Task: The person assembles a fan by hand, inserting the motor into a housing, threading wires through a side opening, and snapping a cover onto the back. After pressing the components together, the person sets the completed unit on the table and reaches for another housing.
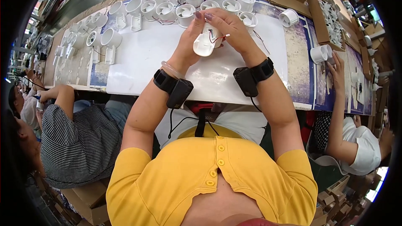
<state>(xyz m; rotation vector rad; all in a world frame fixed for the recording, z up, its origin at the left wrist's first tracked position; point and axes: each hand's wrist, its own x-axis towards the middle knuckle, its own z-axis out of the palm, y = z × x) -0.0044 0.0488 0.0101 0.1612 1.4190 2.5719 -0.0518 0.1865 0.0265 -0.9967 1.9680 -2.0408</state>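
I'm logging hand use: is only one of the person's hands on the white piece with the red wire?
No, the left hand and right hand both hold the white piece.

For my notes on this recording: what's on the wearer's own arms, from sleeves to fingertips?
Short yellow sleeves end above the elbows. Each wrist has a black strap carrying a boxy black device, with a thin black cable running from it. The left wrist also wears a pale, see-through bracelet. No gloves; the visible nails look dark purplish.
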